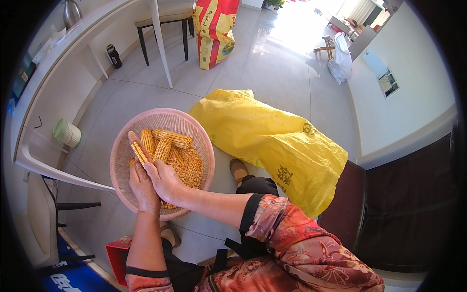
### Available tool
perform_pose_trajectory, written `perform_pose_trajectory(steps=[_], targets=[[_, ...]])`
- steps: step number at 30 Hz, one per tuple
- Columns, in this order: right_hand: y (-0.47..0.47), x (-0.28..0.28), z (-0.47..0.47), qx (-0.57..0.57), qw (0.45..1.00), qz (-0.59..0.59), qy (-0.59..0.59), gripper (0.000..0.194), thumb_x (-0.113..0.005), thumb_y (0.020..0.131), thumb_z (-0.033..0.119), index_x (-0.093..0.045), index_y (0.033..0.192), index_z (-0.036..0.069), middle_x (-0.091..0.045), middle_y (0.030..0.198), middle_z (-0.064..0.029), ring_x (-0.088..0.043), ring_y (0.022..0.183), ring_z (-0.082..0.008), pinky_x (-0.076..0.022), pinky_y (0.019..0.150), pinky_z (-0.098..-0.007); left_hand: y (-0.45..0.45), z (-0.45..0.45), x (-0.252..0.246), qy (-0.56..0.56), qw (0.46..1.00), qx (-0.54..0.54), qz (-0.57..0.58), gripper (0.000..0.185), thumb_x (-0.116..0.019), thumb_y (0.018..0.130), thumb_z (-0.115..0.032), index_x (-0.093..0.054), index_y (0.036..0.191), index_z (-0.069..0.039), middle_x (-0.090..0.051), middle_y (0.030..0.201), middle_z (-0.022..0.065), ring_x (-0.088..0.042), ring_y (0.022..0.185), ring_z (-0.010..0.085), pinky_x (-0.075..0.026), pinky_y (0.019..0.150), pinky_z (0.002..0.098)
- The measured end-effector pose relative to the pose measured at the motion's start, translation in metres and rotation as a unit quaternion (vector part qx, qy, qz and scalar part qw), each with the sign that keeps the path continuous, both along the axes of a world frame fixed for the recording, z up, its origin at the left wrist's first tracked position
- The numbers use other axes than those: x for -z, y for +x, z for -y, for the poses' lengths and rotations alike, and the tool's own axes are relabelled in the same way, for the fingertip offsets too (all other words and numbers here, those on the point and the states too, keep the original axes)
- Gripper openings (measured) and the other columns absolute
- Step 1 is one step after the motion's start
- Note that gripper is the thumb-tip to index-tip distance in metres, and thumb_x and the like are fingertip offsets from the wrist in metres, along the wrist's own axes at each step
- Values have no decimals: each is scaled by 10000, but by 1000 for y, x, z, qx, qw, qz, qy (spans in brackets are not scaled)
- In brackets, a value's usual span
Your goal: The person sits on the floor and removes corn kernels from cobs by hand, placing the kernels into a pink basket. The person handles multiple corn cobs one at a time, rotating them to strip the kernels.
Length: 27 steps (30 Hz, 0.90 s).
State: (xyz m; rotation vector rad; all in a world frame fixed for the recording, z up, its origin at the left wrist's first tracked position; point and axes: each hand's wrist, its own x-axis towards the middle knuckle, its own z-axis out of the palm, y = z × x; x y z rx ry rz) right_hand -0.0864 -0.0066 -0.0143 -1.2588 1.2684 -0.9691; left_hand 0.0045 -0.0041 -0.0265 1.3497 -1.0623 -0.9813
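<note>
A partly shelled corn cob (pixel 140 149) is gripped between both hands above a pink plastic basket (pixel 122 157). My left hand (pixel 140 186) wraps its lower end, while my right hand (pixel 167 179) presses against it with the thumb along the side. Bare reddish cob shows at the upper end, beside rows of yellow kernels. Inside the basket, several whole corn cobs (pixel 172 138) rest on loose yellow kernels (pixel 191 164). My wrists hide part of the basket's near side.
A large yellow woven sack (pixel 255 127) lies right of the basket. Behind it stands a red-and-yellow bag (pixel 215 33) beside a chair (pixel 164 18). A white table (pixel 47 58) and a lidded pail (pixel 67 133) are at left. A red box (pixel 116 261) sits near my left forearm.
</note>
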Motion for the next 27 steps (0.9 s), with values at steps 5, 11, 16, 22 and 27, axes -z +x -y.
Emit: perform_pose_trajectory(steps=[5, 11, 16, 22, 27], targets=[[1, 4, 3, -5, 1000, -7, -16, 513, -392, 1023, 422, -571, 1051, -58, -642, 933, -328, -637, 918, -466, -480, 827, -507, 9, 7, 13, 2, 1000, -1, 27, 319, -382, 1056, -255, -587, 1137, -25, -613, 999, 83, -589, 874, 187, -494, 771, 336], [-8, -1, 16, 6, 999, 44, 4, 520, -389, 1021, 441, -562, 1084, -44, -646, 935, -292, -644, 926, -418, -490, 818, -462, -14, -2, -23, 110, 959, 23, -259, 356, -431, 1034, -313, -554, 1244, -54, -601, 1088, 57, -613, 956, 158, -533, 746, 297], [-3, -3, 7, 19, 997, 59, -55, 523, -399, 1020, 418, -472, 1296, -20, -640, 1079, -299, -625, 1048, -434, -479, 928, -464, -17, -8, -16, 84, 964, 41, -249, 416, -395, 1061, -346, -505, 1323, -42, -598, 1162, 79, -606, 1020, 191, -521, 860, 318], [-2, 3, 8, 19, 997, 58, -50, 516, -413, 1022, 376, -423, 1361, -13, -612, 1165, -316, -590, 1127, -445, -450, 983, -465, -11, -9, -5, 60, 984, 42, -163, 419, -366, 1076, -314, -503, 1321, -2, -598, 1192, 112, -598, 1045, 209, -500, 902, 333], [2, 0, 6, 13, 998, 34, -48, 560, -405, 1025, 377, -374, 1419, -19, -586, 1211, -334, -565, 1167, -450, -431, 1008, -455, -1, -4, 13, 17, 987, 47, -150, 410, -377, 1071, -300, -522, 1306, 2, -604, 1181, 112, -603, 1030, 205, -502, 887, 330]])
